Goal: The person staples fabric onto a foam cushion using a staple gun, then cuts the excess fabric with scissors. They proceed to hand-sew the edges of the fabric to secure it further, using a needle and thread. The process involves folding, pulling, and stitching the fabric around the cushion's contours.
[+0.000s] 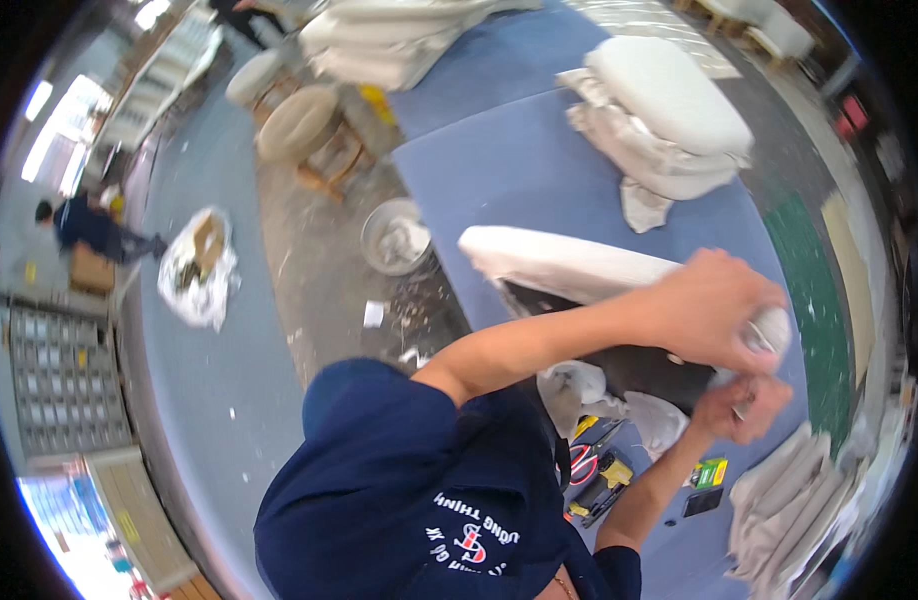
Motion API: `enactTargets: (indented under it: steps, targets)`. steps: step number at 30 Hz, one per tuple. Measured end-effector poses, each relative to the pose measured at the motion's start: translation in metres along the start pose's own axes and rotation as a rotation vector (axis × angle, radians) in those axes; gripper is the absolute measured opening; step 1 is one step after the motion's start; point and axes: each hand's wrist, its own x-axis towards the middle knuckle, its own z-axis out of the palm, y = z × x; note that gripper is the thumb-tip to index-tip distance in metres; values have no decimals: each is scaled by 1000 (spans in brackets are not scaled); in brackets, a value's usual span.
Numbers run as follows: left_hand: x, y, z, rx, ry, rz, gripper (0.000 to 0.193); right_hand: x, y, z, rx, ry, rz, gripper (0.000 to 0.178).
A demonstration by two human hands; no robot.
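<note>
An upholstered seat cushion (579, 262) stands tilted on the blue table. Pale fabric covers it, and its black underside shows between my arms. My left hand (717, 305) reaches over the cushion to its right end, fingers curled on the pale fabric (772, 332) there. Just below, my right hand (747, 408) is closed at the same end, fingers pressed together and somewhat blurred. What it grips is partly hidden and looks like the cover fabric's edge. Loose white cloth (659, 420) hangs from the cushion's near side.
Red-handled scissors (582, 465), a yellow-and-black tool (612, 472), a green-yellow packet (710, 472) and a black flat item (703, 502) lie nearby. Stacked covered cushions (669, 95) stand at the far side, folded fabric (789, 500) at right. A bucket (396, 237) and stools (304, 125) stand left.
</note>
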Motion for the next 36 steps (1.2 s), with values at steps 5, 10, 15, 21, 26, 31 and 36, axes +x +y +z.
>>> enactTargets:
  steps: [5,10,15,21,26,31,36]
  targets:
    - [5,-6,23,110,107,-29,48,-34,31,-4,23,140,132,36]
    - [23,-16,58,20,158,-17,45,-43,23,-43,65,-115,184,35]
    - [20,-16,56,30,186,-13,45,-95,30,-97,-47,-394,588,32]
    - [1,-1,35,2,127,19,48,-235,73,-161,-181,-408,855,36]
    - [-25,9,-14,-18,27,-14,57,-381,89,-184,-570,-825,815,43]
    - [-46,7,-53,3,51,-18,51,-433,42,-138,-561,-1013,780,55]
    - [-53,3,-66,-2,90,11,46,-418,33,-129,-451,-1166,993,75]
